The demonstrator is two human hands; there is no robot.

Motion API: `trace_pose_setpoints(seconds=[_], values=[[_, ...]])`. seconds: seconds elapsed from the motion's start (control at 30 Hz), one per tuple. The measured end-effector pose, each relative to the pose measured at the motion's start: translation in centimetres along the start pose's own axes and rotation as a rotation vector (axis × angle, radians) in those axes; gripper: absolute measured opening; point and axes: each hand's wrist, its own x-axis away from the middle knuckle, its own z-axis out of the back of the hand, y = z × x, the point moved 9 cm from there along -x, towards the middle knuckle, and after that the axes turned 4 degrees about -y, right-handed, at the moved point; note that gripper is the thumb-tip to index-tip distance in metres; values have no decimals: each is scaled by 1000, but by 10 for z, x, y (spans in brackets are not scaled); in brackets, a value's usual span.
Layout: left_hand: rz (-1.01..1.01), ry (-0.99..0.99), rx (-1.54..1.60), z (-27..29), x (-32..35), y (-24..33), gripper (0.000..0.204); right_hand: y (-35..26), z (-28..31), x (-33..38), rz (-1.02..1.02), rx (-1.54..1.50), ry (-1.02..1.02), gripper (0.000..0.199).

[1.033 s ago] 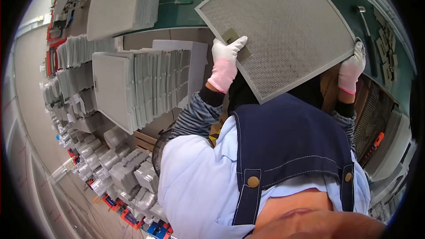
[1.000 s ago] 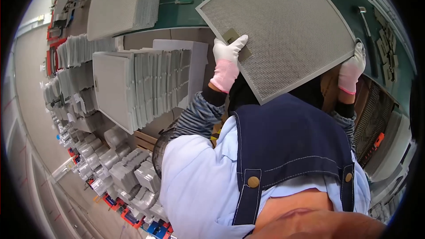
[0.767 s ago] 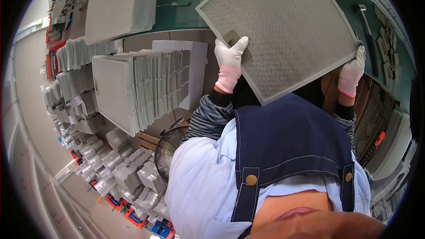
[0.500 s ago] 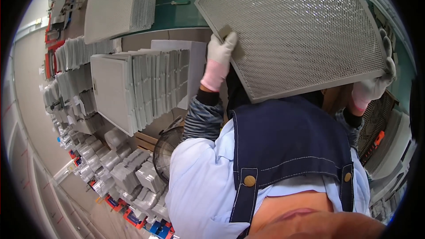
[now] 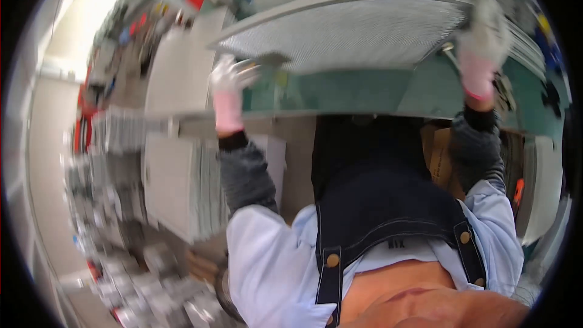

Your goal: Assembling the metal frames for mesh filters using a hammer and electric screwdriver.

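Since half a second ago the metal mesh panel [image 5: 358,33] has swung from a steep, face-on tilt to lying almost flat, so that only its underside and near rim show as a shallow grey wedge across the top of the view, from about ten o'clock to two o'clock; the whole picture is also blurred now and looks further up the workbench, which suggests the head has moved along with the lift. Judged from this, the panel is being turned over or laid level above the green bench top [image 5: 364,94] rather than inspected, and it hangs clear of the surface, carried entirely by both hands. The left hand [image 5: 229,79], in a white glove with a pink cuff, is raised at about ten o'clock with the forearm nearly upright and the fingers closed on the panel's left corner, by a small dark tab there. The right hand [image 5: 483,30], gloved the same way, reaches higher at about one o'clock, arm well extended, its fingers wrapped over the far right edge; the blur hides exactly how each finger sits. To the left, around eight to nine o'clock, stacks of grey panels [image 5: 176,182] stand on edge.
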Motion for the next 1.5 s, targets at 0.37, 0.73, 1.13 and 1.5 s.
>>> trace_pose_setpoints(seconds=[0.37,0.73,1.13,1.5], values=[[229,652,195,168,-284,118,54,9,-14,-33,-311,-1048,-119,32],[244,706,450,164,-287,65,54,56,-78,-11,-313,-1129,-730,39],[204,665,519,167,-260,67,54,137,-160,137,-331,20,-1038,38],[426,1043,1951,119,-58,-91,65,81,-158,125,-345,-762,-781,34]])
